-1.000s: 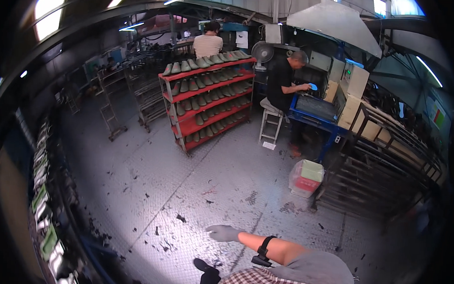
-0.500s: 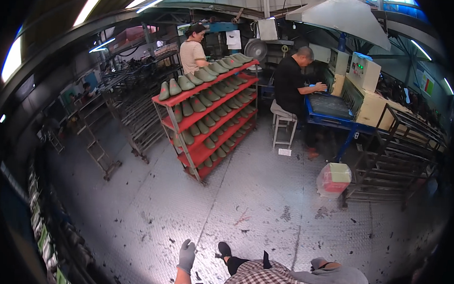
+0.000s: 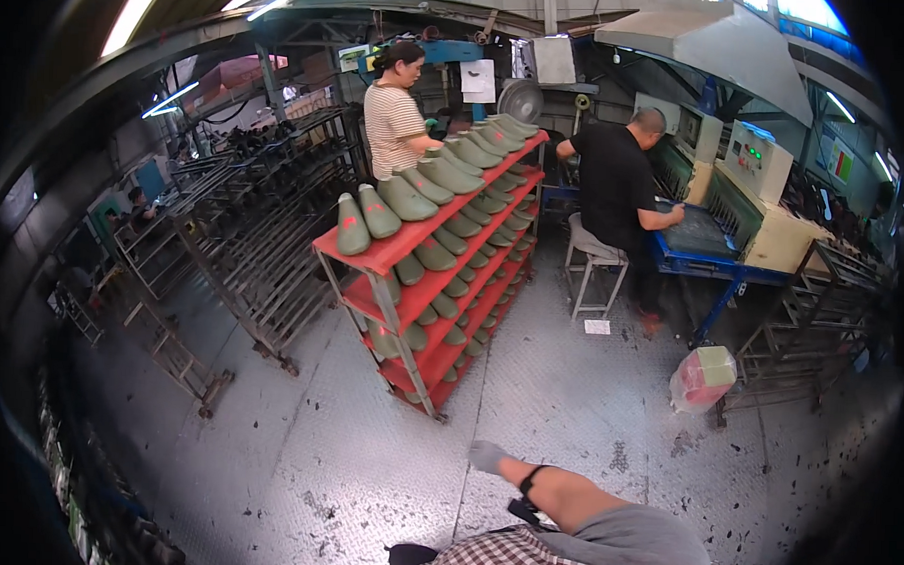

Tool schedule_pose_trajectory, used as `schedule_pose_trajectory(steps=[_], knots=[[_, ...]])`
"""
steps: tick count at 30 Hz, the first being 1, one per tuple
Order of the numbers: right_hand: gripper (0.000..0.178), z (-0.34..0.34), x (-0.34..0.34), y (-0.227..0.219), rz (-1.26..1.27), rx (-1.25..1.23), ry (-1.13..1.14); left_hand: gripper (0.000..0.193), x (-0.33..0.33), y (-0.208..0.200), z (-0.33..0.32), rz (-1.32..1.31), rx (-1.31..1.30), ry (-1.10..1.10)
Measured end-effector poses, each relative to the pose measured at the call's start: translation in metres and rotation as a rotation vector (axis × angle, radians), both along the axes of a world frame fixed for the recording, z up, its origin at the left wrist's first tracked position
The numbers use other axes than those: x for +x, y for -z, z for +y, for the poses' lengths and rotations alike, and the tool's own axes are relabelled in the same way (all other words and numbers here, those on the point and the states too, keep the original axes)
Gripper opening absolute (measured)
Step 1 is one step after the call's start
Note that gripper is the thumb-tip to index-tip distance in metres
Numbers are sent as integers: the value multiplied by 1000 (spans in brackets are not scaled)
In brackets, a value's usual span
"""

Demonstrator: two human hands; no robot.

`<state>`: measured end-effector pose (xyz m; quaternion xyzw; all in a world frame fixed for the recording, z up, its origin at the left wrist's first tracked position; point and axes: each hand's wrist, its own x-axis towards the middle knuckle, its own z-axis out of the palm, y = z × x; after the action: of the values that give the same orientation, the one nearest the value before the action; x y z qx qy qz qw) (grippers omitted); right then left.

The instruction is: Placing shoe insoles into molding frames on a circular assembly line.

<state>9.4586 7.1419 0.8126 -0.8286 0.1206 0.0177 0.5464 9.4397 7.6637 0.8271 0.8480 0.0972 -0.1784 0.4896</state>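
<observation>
My right hand [image 3: 487,457], in a grey glove, reaches forward and left over the metal floor, with a black band around the wrist. Its fingers are too small and blurred to make out, and no object shows in it. Out of view is my left hand. Nearest ahead stands a rack [image 3: 383,298] with several red shelves, a short gap beyond my glove. Olive-green shoe lasts [image 3: 402,197] stand in rows on the shelves, a few with red marks. My checked apron [image 3: 507,558] fills the lower edge, with a dark shoe [image 3: 410,558] beside it.
Behind the rack stands a person in a striped shirt [image 3: 390,121]. Another person in black [image 3: 615,179] sits on a stool [image 3: 597,256] at a blue-framed machine [image 3: 703,232]. Bare metal racks [image 3: 258,266] stand left; a wrapped bundle [image 3: 703,379] sits on the floor at right.
The rack appears nearer and larger. My left hand has left the view, while my right arm has swung forward across my front. The seated person has reached out both arms.
</observation>
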Motion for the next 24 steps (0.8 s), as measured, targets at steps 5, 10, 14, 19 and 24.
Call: schedule_pose_trajectory(steps=[5,10,14,19,24], knots=[[36,152,227,-91,60,253,-121,30,57,-7,104,108,474,136],[51,250,381,-167,126,188,-263,33,156,-13,222,260,908,401],[53,297,518,-174,22,154,-391,37,318,2,260,-300,167,-234],[51,263,668,-232,-3,25,-176,60,602,-162,109,-252,-248,-268],[54,188,885,-212,-429,-2,69,66,801,-300,-10,-326,-398,-53]])
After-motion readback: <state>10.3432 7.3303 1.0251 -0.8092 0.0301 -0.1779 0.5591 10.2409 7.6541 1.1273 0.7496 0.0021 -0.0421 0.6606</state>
